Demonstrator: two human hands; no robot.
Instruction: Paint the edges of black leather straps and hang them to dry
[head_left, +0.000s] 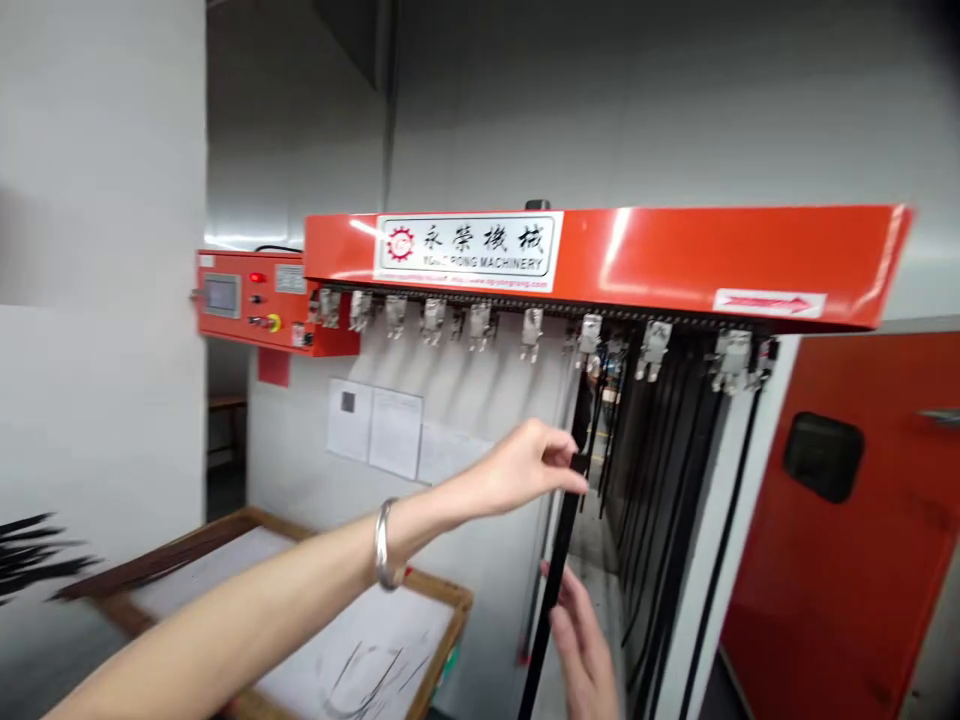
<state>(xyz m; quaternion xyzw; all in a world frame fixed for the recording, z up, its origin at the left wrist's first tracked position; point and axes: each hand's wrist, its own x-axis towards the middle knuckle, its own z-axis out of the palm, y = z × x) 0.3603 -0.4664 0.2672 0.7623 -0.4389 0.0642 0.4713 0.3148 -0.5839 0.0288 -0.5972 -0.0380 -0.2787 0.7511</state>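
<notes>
A long, flat black strip (559, 555) hangs almost upright in front of me, slanting toward the lower left. My left hand (536, 462) pinches its upper end between thumb and fingers; a silver bangle (385, 545) circles that wrist. Lower down, my right hand (581, 640) holds the same strip, with the thumb on the near side and fingertips showing behind it. Above my left hand is a row of metal clips (589, 340), hanging along the underside of an orange machine beam (675, 255). The strip's lower end runs out of view.
Several black strips (686, 480) hang in the opening at right, beside a red door (825, 520). A wood-framed tray (450, 600) with a white surface holds thin dark pieces at lower left. An orange control box (225, 320) with a screen is attached at the beam's left end.
</notes>
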